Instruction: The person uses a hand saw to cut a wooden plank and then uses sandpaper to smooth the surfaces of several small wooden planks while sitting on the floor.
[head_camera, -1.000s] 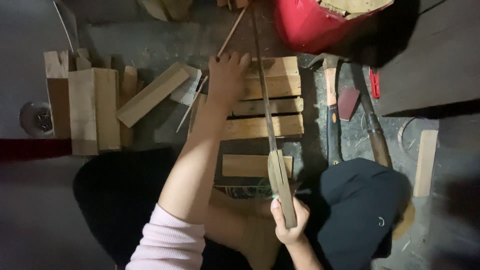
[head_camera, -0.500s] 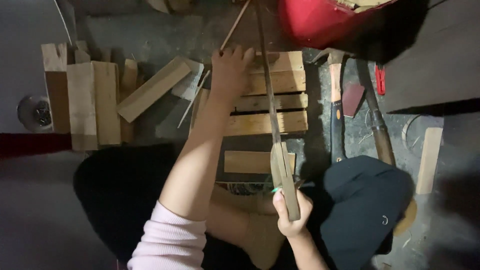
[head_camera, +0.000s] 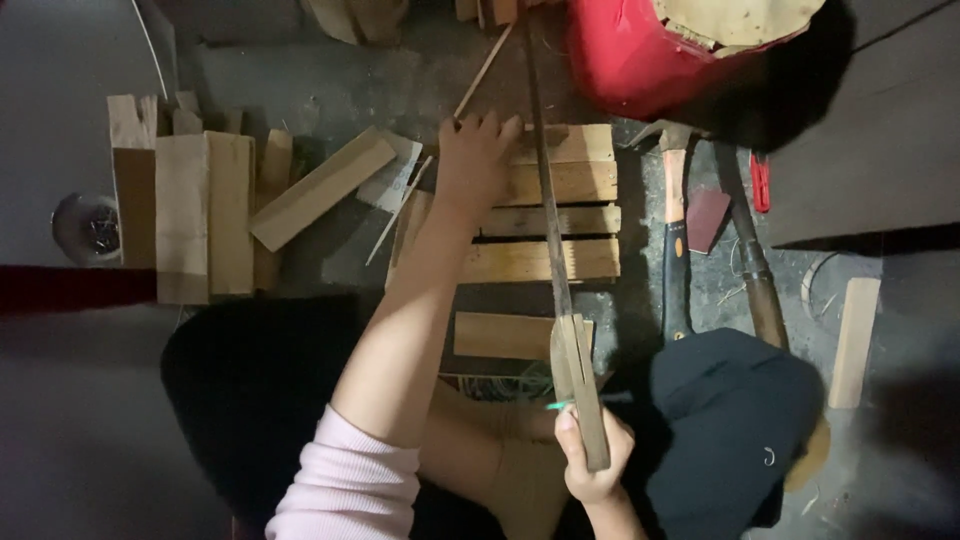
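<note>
My left hand (head_camera: 472, 158) reaches forward and presses on the top plank of a small rack of wooden slats (head_camera: 570, 215), with a thin stick (head_camera: 482, 72) slanting past its fingers. My right hand (head_camera: 592, 462) is closed around the wooden handle of a long narrow blade (head_camera: 548, 195), which runs away from me across the slats. The blade lies just to the right of my left fingers. A short loose board (head_camera: 500, 335) lies between the rack and my knees.
Stacked wood offcuts (head_camera: 195, 210) and a slanted plank (head_camera: 322, 188) lie to the left. A hammer (head_camera: 676, 230), another handled tool (head_camera: 752, 260) and a red container (head_camera: 640, 50) are on the right, with a pale slat (head_camera: 855, 340) far right. A round metal object (head_camera: 88, 226) sits at the left.
The view has shifted slightly. My left hand stays on the top slat and my right hand keeps its grip on the blade handle, drawn a little nearer to me.
</note>
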